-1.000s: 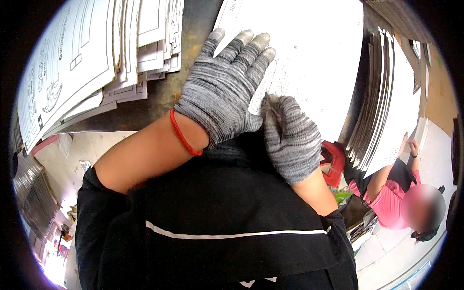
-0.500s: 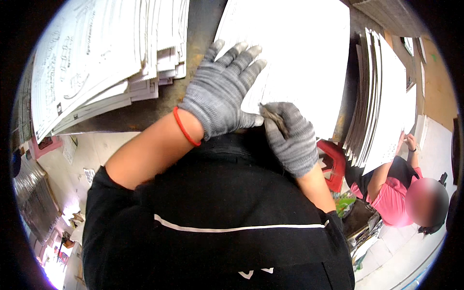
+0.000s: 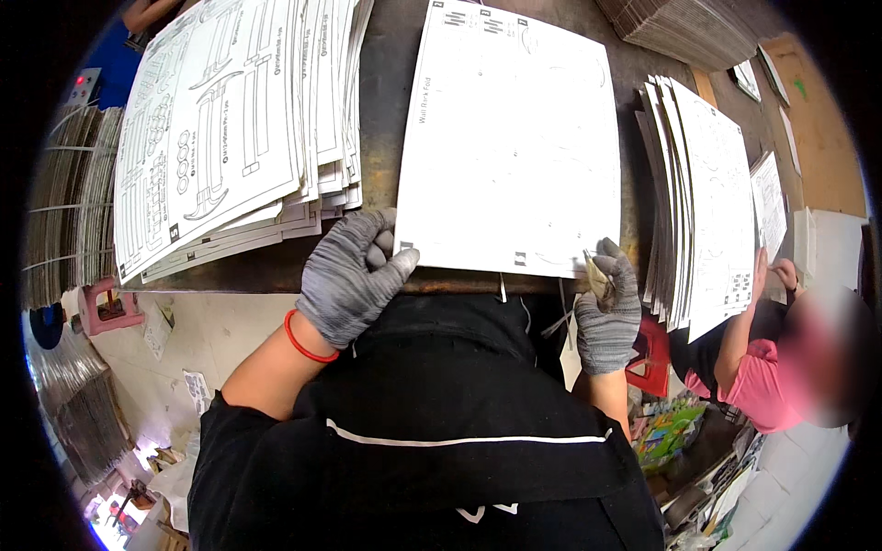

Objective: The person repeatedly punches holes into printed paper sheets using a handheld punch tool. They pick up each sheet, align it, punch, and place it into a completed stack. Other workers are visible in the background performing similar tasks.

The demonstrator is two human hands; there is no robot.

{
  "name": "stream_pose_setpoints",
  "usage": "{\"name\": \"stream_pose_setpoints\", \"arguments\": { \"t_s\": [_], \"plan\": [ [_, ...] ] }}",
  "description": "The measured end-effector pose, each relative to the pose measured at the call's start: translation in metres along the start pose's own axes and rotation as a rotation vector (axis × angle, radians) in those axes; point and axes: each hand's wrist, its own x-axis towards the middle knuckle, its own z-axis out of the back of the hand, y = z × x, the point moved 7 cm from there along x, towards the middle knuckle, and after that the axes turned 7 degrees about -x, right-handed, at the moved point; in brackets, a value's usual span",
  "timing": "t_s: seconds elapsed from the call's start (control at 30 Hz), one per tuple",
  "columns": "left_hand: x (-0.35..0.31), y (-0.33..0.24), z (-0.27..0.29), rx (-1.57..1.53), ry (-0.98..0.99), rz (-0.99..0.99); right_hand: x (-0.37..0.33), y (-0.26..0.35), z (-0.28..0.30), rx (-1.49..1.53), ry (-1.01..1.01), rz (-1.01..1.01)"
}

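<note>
A large white printed sheet (image 3: 510,138), seemingly the top of a thin stack, lies in front of me at the table's near edge. My left hand (image 3: 354,280), in a grey striped knit glove, grips its near left corner, thumb on top and fingers curled at the side. My right hand (image 3: 608,317), gloved alike, is closed at the near right corner. Between its thumb and fingers shows a small drab-coloured piece (image 3: 599,283), whose kind I cannot make out. Whether this hand also pinches the sheet is unclear.
Left on the dark table (image 3: 381,119) stands a tall, uneven stack of printed sheets (image 3: 216,129). To the right is another fanned stack (image 3: 707,202), with brown cardboard (image 3: 684,32) behind it. A person in pink (image 3: 767,386) works beyond, near a red stool (image 3: 650,358).
My left hand has come off the middle of the sheet to its near left corner. My right hand has moved right and nearer, to the other corner. The sheet's print now shows clearly.
</note>
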Motion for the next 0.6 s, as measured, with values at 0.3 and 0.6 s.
{"name": "stream_pose_setpoints", "arguments": {
  "t_s": [0.3,0.6],
  "plan": [
    [-0.027,-0.049,-0.002,-0.482,0.167,0.003,-0.008,0.01,0.008,0.319,-0.146,0.066],
    [-0.092,-0.048,0.223,-0.107,-0.839,-0.358,0.007,0.024,-0.016,0.505,-0.063,0.088]
  ]
}}
